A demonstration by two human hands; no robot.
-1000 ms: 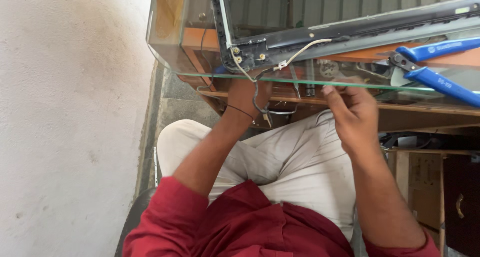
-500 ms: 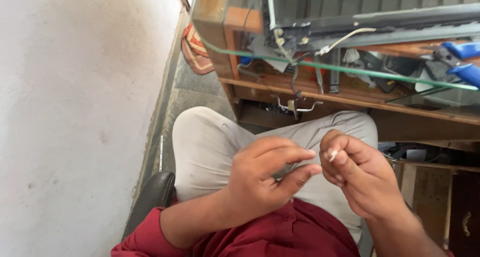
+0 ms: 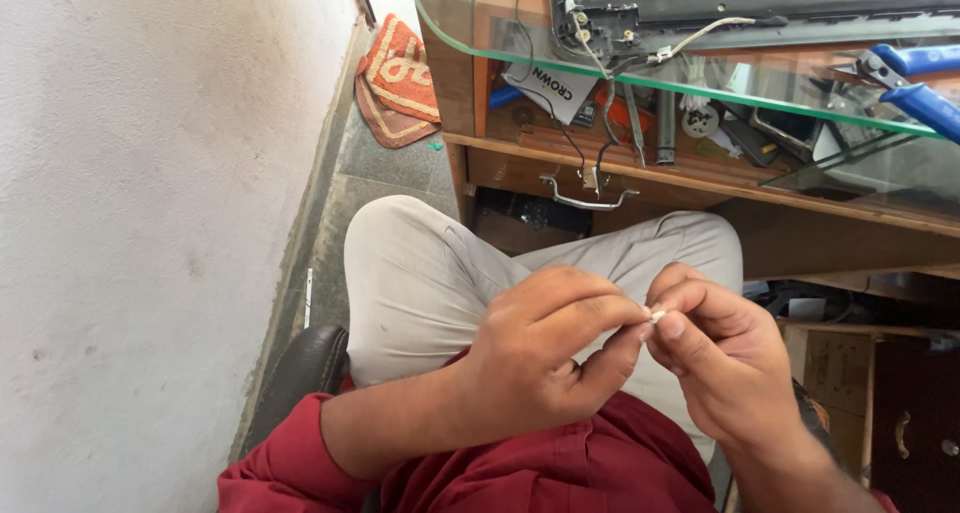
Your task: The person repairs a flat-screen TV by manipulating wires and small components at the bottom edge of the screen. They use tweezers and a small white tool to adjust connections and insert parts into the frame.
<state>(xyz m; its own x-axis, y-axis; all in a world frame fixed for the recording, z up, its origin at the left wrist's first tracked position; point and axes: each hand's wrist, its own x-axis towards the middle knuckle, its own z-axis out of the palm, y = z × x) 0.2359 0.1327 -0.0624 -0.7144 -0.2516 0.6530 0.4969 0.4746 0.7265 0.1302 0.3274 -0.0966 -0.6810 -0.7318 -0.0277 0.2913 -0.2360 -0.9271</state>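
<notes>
Head view: over the lap, left hand and right hand both pinch 1 tiny white piece between their fingertips, below the glass-topped desk bearing blue-handled pliers.

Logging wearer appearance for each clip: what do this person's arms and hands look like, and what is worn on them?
Both hands are bare, with no gloves. The left hand and right hand show no rings or watch. The left forearm is uncovered up to a dark red sleeve pushed back near the elbow. The right forearm is also bare down to the frame edge. Fingernails are short and unpainted.
</notes>
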